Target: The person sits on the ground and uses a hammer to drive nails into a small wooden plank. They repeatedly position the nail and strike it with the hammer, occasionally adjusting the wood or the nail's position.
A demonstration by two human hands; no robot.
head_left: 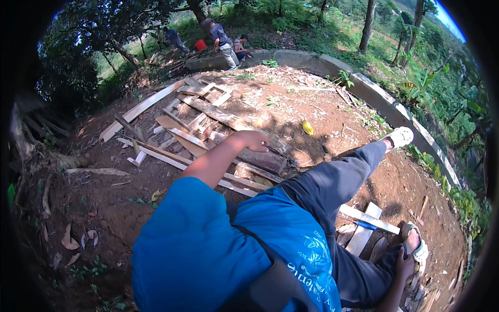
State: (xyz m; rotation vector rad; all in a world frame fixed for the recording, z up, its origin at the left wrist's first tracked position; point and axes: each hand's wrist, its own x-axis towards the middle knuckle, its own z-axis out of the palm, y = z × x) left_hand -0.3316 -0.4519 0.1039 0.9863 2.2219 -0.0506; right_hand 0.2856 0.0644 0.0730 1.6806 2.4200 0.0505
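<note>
My left hand (253, 140) is stretched out over the loose wooden boards with its fingers bent inward. Whatever it may hold is too small to make out. Just below it lies a broad brown board (264, 161). Down at the lower right, my right hand (405, 265) is against my dark trouser leg by the ankle, its fingers mostly hidden. Near that foot, a pale wooden strip (387, 224) crosses a flat grey board (362, 236). A blue handle-shaped piece (366, 225) lies against the strip; its kind cannot be told.
Long planks (143, 110) and offcuts are heaped on the sloping brown soil. A yellow pod-like object (307, 128) lies beyond my left hand. A low concrete wall (382, 101) curves along the right and back. Several people (222, 42) are by its far end, near a red container (200, 45).
</note>
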